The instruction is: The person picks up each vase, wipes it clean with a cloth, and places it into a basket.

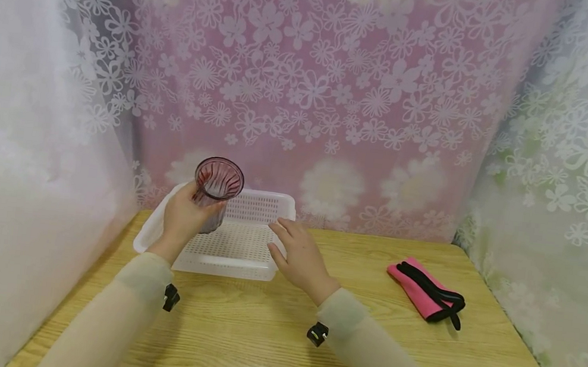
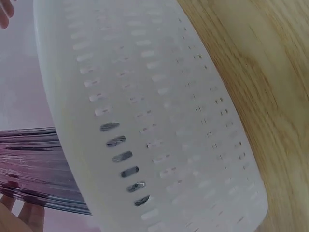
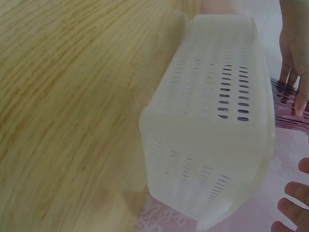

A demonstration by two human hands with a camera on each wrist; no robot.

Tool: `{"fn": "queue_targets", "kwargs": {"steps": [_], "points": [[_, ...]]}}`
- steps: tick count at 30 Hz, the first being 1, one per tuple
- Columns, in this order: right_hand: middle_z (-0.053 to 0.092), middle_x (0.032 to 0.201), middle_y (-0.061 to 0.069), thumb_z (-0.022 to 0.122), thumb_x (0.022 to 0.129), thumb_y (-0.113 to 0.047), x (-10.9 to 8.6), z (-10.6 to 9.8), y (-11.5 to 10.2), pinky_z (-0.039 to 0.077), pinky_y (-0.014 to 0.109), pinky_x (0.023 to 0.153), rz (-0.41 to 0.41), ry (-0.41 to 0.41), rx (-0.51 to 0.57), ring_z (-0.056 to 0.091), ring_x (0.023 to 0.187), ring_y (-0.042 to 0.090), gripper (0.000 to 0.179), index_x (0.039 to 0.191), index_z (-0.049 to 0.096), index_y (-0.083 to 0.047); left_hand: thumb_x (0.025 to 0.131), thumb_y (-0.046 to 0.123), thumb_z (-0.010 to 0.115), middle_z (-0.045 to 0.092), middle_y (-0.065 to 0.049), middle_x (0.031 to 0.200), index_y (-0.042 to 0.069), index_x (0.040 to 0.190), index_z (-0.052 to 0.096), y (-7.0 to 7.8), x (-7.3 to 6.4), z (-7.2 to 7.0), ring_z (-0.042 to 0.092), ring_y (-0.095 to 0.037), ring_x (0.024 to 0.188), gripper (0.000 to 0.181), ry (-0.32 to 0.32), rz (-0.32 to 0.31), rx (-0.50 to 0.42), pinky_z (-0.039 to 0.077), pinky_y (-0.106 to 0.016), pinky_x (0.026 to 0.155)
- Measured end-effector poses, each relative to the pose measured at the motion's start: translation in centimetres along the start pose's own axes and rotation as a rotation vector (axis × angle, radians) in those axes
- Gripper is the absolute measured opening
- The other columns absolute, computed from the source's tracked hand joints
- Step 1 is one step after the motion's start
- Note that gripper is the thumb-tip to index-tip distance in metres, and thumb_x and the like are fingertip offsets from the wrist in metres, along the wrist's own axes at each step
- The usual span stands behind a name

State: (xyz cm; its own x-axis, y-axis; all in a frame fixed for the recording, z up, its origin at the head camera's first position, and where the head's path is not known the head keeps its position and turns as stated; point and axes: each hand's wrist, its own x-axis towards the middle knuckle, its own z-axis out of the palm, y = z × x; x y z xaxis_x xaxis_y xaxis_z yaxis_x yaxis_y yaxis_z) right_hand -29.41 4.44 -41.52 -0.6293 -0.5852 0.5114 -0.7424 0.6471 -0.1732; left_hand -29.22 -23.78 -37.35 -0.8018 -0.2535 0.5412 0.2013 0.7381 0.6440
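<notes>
In the head view my left hand point(image 1: 182, 219) grips a purple-tinted ribbed glass vase point(image 1: 220, 179) with a flared rim. The vase stands upright over the left part of a white perforated plastic basket point(image 1: 247, 269), its lower end inside the basket's outline. In the left wrist view the basket wall point(image 2: 159, 96) hides the vase's lower end. My right hand point(image 1: 303, 253) hovers at the basket's right edge, fingers spread and holding nothing. Its fingertips point(image 3: 294, 193) also show at the right border of the right wrist view.
A folded pink cloth item with black trim point(image 1: 425, 290) lies on the wooden table point(image 1: 256, 335) at the right. Flower-patterned curtains point(image 1: 309, 89) hang behind the table and along both sides. The basket sits near the table's back edge.
</notes>
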Motion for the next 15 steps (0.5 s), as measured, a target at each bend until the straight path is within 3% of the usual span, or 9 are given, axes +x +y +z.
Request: {"fn": "queue_targets", "kwargs": {"steps": [8, 15], "points": [[0.044, 0.153, 0.010, 0.051, 0.105, -0.040, 0.1, 2.1, -0.1, 0.032, 0.050, 0.114, -0.001, -0.069, -0.005, 0.042, 0.140, 0.030, 0.050, 0.148, 0.049, -0.016, 0.079, 0.041, 0.084, 0.066, -0.007, 0.127, 0.018, 0.128, 0.065, -0.6, 0.6, 0.2, 0.061, -0.033, 0.116, 0.058, -0.068, 0.064, 0.074, 0.047, -0.058, 0.093], [0.042, 0.155, 0.011, 0.045, 0.106, -0.046, 0.1, 3.3, -0.5, 0.022, 0.050, 0.119, 0.015, -0.133, -0.009, 0.037, 0.143, 0.028, 0.055, 0.152, 0.044, -0.017, 0.079, 0.039, 0.084, 0.064, -0.009, 0.132, 0.018, 0.134, 0.063, -1.0, 0.8, 0.5, 0.060, -0.034, 0.118, 0.062, -0.095, 0.128, 0.148, 0.047, -0.057, 0.092]]}}
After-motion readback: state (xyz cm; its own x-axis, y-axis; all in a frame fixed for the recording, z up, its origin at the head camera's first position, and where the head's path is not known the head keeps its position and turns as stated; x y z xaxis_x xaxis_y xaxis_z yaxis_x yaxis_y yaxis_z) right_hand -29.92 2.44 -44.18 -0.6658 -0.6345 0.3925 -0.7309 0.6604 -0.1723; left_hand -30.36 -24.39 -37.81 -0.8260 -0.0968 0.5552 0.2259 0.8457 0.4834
